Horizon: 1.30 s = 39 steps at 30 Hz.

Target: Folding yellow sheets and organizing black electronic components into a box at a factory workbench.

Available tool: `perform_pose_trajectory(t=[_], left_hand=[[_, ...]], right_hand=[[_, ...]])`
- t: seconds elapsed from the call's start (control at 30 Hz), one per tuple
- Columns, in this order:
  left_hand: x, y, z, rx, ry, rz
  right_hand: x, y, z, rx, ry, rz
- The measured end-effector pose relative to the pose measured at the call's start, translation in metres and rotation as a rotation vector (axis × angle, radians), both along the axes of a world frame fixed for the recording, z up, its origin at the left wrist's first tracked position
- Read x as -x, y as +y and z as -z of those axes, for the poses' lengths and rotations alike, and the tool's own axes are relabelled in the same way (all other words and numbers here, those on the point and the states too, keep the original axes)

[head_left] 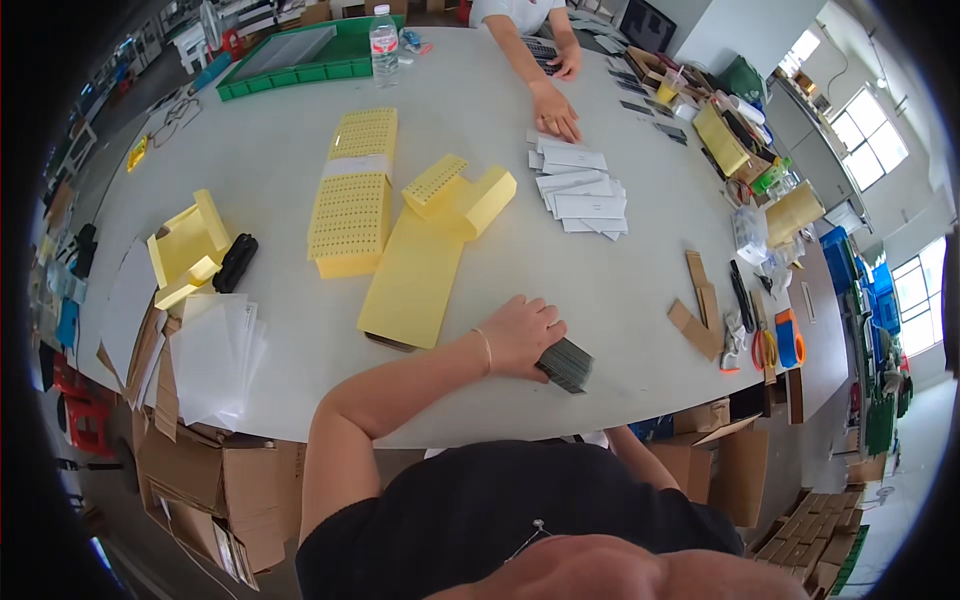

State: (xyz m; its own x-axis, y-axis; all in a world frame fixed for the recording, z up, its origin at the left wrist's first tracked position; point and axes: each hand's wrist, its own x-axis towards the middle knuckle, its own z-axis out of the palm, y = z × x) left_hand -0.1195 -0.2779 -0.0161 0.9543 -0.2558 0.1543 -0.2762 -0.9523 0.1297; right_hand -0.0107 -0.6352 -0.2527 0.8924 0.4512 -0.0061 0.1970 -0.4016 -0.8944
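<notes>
My left hand (522, 338) is closed round one end of a stack of thin dark grey cards (567, 366), near the table's front edge. The stack's far end sticks out to the right of my fingers. My right forearm (640, 458) drops below the table edge, and the hand itself is hidden. Left of my left hand lies a long flat yellow card piece (412, 285), with folded yellow boxes (486, 203) at its far end. Beyond these stands a row of yellow perforated blocks (350, 215) with a white band across it.
Across the table, a co-worker's hand (556, 112) touches a spread of white printed slips (582, 190). A water bottle (384, 48) stands beside a green tray (300, 62). White papers (212, 355) and a black stapler-like object (235, 263) lie left; cardboard strips (704, 300) and orange tape (790, 338) lie right.
</notes>
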Motion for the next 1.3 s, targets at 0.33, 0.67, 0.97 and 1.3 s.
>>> perform_pose_trajectory(t=[0.33, 0.67, 0.97, 1.3], left_hand=[[0.006, 0.0, -0.005, 0.06, 0.002, -0.003], [0.01, 0.001, -0.001, 0.08, 0.003, -0.033], [0.003, 0.003, -0.001, 0.07, 0.014, -0.009], [0.006, 0.0, -0.001, 0.061, -0.026, -0.019]], right_hand=[[-0.05, 0.113, 0.006, 0.017, -0.026, -0.35], [-0.049, 0.221, 0.029, -0.03, 0.004, -0.638], [-0.054, 0.254, 0.036, -0.052, -0.011, -0.688], [-0.025, 0.279, 0.052, -0.022, 0.029, -0.909]])
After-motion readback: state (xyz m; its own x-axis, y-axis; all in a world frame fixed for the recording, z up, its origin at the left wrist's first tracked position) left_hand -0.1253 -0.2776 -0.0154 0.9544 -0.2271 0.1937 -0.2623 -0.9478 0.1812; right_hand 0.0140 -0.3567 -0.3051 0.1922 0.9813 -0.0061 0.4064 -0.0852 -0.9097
